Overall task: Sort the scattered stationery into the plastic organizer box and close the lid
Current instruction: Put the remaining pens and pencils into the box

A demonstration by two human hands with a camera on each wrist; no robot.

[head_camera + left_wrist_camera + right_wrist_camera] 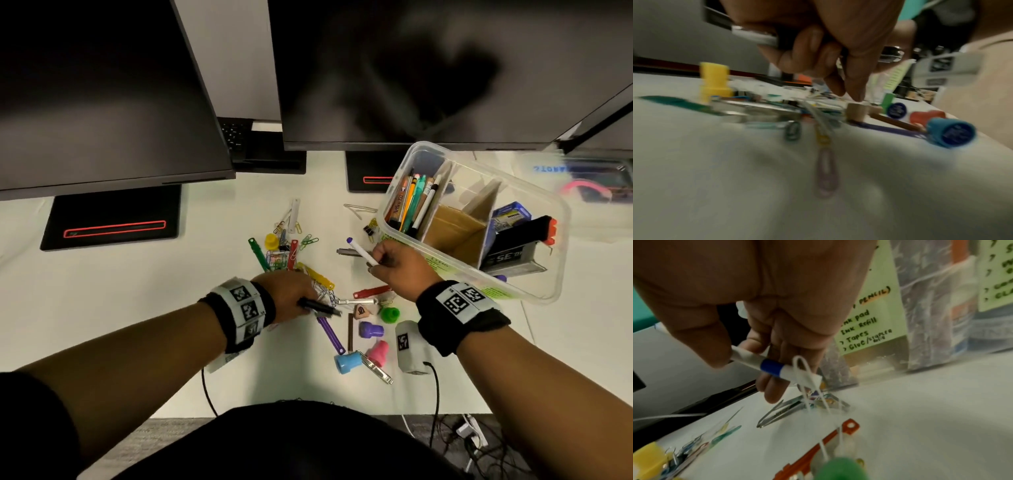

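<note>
White slim marker (362, 252) in right hand (399, 270).

monitors (102, 96) | keyboard (236, 133) | cables (455, 435) | desk (120, 291)

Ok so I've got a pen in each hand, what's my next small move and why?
Probably carry the white pen in your right hand over to the organizer box's pen compartment. The box is open beside that hand, and other pens already stand there.
</note>
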